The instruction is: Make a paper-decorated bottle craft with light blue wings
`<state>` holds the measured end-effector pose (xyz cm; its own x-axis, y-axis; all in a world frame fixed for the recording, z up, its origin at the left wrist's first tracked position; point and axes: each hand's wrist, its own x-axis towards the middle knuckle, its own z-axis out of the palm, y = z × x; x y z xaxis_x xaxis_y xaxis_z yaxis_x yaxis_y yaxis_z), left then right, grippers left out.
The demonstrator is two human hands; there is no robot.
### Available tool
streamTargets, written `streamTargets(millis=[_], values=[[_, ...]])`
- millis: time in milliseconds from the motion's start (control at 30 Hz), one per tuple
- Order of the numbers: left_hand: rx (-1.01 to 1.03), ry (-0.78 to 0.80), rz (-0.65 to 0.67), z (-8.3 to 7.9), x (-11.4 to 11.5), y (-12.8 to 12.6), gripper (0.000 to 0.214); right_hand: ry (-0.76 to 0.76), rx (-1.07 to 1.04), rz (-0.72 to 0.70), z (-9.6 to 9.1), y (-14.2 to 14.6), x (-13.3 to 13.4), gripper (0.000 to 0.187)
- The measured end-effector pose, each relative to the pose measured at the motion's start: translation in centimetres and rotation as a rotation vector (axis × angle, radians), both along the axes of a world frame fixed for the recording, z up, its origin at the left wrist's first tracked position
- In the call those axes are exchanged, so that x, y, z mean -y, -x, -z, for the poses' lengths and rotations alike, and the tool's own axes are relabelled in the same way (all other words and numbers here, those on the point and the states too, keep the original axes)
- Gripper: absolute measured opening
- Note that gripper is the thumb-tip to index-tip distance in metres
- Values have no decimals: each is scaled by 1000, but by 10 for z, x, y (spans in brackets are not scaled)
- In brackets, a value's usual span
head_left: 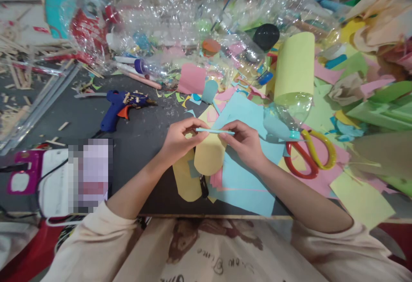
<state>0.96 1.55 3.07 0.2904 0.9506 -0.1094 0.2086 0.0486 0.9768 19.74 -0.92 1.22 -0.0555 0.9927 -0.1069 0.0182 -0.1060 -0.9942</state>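
Observation:
Between my two hands a narrow folded strip of light blue paper [214,131] is stretched level above the table. My left hand [183,139] pinches its left end between thumb and fingers. At the right end, my right hand [243,139] grips it the same way. Under the strip lies a yellow paper piece with a rounded end [209,159], and a second yellow piece [185,183] rests lower left. Light blue sheets [247,170] spread below my right hand. A small black object [204,186] lies between the yellow pieces and the blue sheets.
A blue glue gun [111,110] lies to the left. Scissors with red and yellow handles [310,155] sit at right, beside a bottle wrapped in yellow paper [294,65]. Clear plastic bottles [167,20] crowd the back. Glue sticks [48,99] and wood sticks lie far left.

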Motion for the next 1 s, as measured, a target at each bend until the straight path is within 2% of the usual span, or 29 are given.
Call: streamTargets(millis=[233,467,667,1000], values=[[-22,0,-4,1,0,2,27,4,-6,7,1,-1,0,18],[23,91,87,2,0,5,35,9,-31,-26,1,1,1,30],[11,78,86,2,2,3,32,-18,-3,-42,3,1,2,35],[133,182,64,-2,2,0,32,-132,-10,-87,1,-1,3,28]])
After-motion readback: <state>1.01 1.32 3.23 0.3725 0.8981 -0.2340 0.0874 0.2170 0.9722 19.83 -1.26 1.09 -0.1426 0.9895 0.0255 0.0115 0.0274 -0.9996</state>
